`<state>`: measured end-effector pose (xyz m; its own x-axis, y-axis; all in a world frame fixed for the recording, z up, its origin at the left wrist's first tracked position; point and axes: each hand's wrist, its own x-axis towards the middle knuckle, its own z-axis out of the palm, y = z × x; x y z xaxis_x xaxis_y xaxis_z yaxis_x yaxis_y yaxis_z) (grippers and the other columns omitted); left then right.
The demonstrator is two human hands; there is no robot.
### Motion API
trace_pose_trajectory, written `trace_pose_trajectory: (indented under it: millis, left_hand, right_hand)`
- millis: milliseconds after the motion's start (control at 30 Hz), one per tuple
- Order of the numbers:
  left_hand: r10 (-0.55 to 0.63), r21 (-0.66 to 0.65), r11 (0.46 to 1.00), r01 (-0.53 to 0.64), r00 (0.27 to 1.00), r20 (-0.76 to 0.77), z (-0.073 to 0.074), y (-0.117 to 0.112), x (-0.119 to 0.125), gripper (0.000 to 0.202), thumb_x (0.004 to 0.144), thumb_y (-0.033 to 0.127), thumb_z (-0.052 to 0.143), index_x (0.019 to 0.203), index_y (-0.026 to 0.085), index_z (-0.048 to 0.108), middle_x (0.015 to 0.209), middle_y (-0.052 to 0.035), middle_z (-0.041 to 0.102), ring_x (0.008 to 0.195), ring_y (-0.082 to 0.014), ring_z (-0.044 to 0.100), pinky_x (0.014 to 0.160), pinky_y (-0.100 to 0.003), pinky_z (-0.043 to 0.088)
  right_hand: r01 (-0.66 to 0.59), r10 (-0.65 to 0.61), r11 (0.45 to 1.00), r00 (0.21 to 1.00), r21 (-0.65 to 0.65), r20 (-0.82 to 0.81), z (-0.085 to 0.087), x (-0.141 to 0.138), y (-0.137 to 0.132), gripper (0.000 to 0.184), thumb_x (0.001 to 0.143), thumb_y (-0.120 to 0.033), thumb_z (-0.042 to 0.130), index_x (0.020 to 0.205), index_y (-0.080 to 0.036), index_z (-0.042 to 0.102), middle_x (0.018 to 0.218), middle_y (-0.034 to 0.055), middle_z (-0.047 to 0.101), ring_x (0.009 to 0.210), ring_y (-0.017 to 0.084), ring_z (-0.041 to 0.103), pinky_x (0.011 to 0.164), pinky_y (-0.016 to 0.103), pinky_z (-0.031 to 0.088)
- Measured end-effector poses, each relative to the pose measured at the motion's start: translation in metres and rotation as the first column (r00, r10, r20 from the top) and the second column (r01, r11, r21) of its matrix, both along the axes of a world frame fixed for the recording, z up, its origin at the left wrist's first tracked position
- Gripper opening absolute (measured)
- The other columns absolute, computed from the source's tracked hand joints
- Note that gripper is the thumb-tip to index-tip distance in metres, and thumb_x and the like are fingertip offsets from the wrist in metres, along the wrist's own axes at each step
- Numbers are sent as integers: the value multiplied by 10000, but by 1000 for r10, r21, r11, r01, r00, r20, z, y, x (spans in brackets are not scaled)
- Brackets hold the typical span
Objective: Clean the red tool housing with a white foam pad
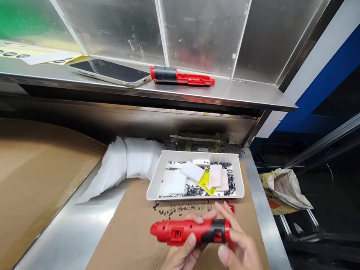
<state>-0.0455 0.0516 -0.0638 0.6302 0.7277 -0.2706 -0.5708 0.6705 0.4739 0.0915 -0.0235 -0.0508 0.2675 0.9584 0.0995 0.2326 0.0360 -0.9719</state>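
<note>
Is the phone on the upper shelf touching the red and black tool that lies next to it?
Touching, or nearly: in the head view the phone corner meets the tool black end on the shelf, no gap visible.

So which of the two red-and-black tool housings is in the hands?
The lower housing, held over the cardboard by both hands, left and right. The other housing lies untouched on the steel shelf beside a phone.

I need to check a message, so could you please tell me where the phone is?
In the head view, the phone lies flat on the upper steel shelf, left of centre, just left of the red and black tool housing.
</note>
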Motion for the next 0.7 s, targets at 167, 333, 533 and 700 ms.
trace_pose_trajectory:
  millis: [167,333,533,700]
  left_hand:
    - [-11,-121,992,18,998,62,-12,-1,4,199,731,365,787,892,256,740,1065,-59,751,1102,-251,654,1139,-484,312]
    - [-21,-200,979,49,990,141,-21,-3,6,206,732,371,782,888,239,757,1019,-68,763,1055,-257,679,1093,-442,391]
    - [-63,-193,976,104,976,209,-19,-2,6,211,740,368,773,859,194,760,1028,-87,758,1075,-268,668,992,-351,488]
    - [-81,-193,973,125,972,222,-15,-2,9,177,766,346,755,903,234,766,1043,-91,756,1126,-282,642,998,-365,483]
  right_hand:
    - [19,-40,996,971,90,236,-9,4,2,370,929,-532,479,935,-288,757,1439,42,512,1461,318,206,1137,566,289]
    - [-69,-108,952,836,298,538,-7,17,6,185,878,-393,593,841,-264,720,1443,26,489,1450,351,192,1075,571,366]
    - [-142,-200,885,744,444,637,2,20,10,373,971,-395,422,759,-239,686,1450,54,442,1423,411,222,1080,720,213]
    - [-159,-226,864,725,477,651,2,23,10,402,981,-411,408,734,-212,655,1455,62,364,1422,388,237,1130,679,170]
